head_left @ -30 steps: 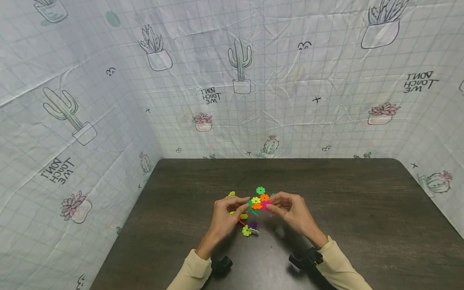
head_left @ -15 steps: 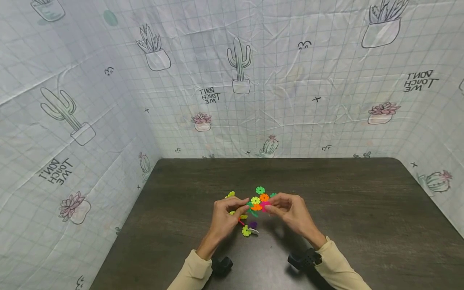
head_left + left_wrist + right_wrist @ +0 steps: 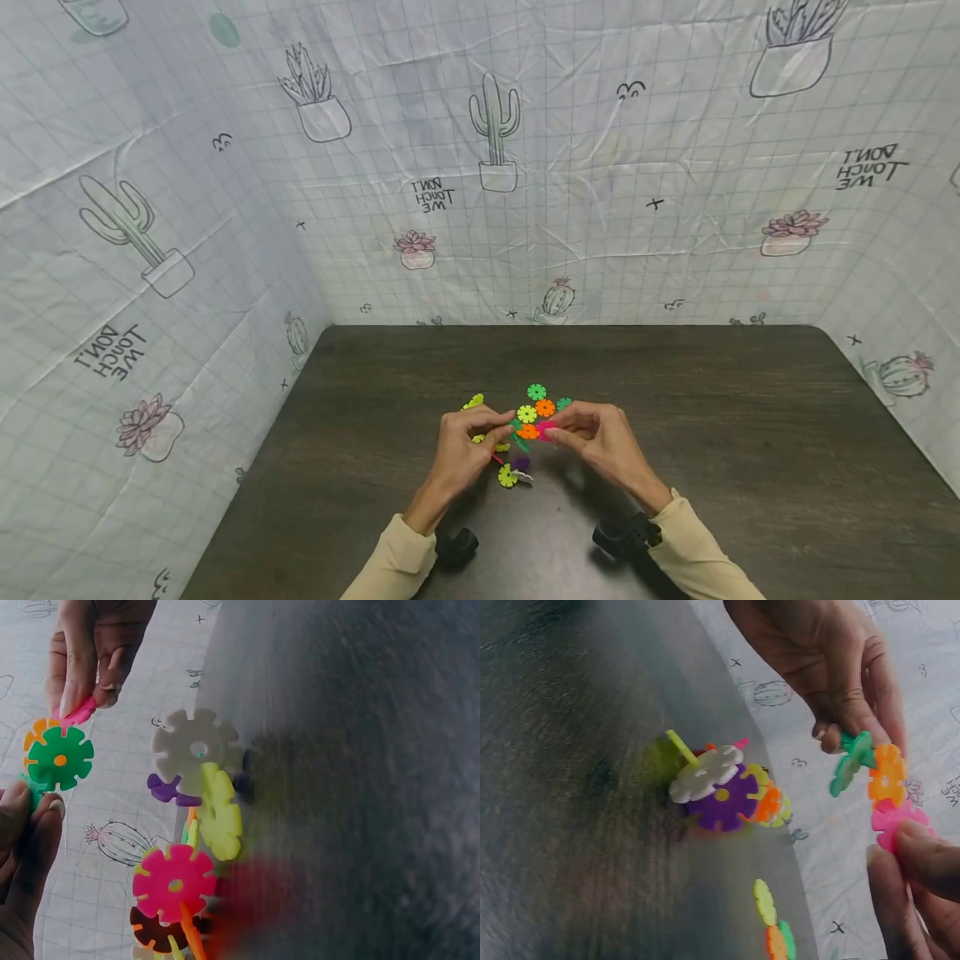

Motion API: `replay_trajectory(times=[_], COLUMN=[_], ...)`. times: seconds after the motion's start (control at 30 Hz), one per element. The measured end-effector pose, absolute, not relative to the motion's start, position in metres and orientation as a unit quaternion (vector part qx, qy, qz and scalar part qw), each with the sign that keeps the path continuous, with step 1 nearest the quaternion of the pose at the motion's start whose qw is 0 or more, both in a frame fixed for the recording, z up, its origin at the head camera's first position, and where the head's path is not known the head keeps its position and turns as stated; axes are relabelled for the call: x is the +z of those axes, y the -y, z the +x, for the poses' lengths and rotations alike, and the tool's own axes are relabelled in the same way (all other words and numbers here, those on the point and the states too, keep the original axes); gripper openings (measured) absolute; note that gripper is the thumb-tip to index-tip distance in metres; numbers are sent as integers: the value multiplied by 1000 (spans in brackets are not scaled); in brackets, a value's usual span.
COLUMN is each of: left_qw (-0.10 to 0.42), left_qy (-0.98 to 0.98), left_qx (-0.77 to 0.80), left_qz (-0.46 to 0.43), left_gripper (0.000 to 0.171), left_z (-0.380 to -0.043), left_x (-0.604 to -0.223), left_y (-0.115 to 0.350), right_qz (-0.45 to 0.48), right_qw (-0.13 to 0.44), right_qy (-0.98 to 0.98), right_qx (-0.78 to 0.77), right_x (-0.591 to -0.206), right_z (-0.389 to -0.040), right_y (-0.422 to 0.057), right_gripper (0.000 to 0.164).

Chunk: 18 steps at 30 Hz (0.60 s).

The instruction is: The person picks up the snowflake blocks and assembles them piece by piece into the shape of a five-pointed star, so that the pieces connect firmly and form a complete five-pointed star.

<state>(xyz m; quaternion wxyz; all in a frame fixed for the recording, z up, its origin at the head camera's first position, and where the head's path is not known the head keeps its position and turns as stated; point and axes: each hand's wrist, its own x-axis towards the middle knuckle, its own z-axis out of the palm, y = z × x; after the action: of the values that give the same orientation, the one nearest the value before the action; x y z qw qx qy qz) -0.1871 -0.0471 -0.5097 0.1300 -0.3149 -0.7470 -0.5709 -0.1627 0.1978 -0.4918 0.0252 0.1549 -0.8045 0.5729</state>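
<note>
One dark wood-grain desk (image 3: 735,417) lies under two hands. With fingers nearly closed, the left hand (image 3: 465,450) pinches one of two green notched plastic discs (image 3: 76,759), the right hand (image 3: 609,437) one pink notched disc (image 3: 891,816); one orange notched disc (image 3: 886,793) joins them above the desk.

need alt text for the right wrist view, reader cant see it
A person's left hand pinches a green flower-shaped piece and their right hand a pink one, with an orange piece between them. A cluster including a white piece and a purple piece sits on a dark table, against a cactus-print sheet.
</note>
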Motion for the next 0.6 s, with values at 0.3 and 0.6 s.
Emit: replay_trajectory(times=[0.3, 0.6], left_qw=[137, 130], left_qy=[744, 739], left_qx=[-589, -595], left_qz=[-286, -288], left_gripper=[15, 13], left_z=[-186, -185], left_x=[-511, -512], left_y=[44, 46], right_qz=[136, 154], right_qw=[42, 50], right_qy=[775, 780], right_qx=[615, 605], right_x=[-500, -498], right_z=[-163, -162], right_y=[-193, -191], right_gripper=[8, 8])
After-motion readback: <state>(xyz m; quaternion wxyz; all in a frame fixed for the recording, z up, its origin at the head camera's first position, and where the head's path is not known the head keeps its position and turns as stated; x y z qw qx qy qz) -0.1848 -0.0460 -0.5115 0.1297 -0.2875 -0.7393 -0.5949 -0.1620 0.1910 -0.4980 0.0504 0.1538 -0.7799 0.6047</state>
